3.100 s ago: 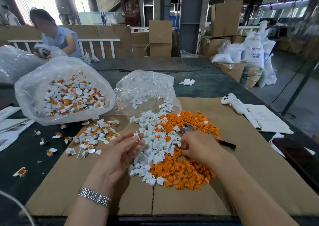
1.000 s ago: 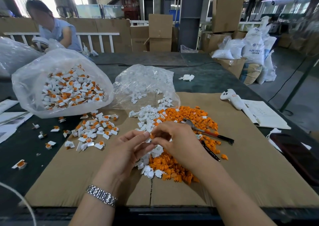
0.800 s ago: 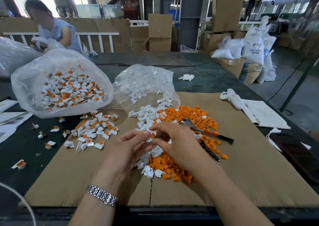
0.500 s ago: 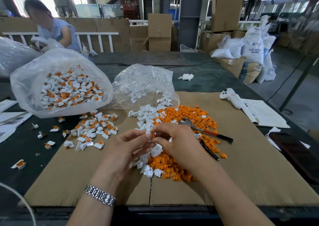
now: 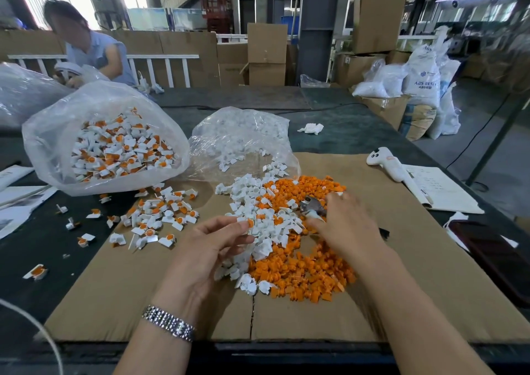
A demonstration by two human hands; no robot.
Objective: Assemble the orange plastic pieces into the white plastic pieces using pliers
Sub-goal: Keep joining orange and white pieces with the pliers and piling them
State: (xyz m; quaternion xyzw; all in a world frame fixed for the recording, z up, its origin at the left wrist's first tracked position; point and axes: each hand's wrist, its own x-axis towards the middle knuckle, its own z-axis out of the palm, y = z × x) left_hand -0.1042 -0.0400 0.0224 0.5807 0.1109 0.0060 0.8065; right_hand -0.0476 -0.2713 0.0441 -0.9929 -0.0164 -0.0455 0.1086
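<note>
One white piece [image 5: 249, 225] with orange insert, pinched in left hand [image 5: 209, 248].

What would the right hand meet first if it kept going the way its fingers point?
The right hand points up and left at the pliers, whose metal head shows at its fingertips; it seems to be touching them already, though depth is unclear. Beyond lie the orange pieces.
</note>
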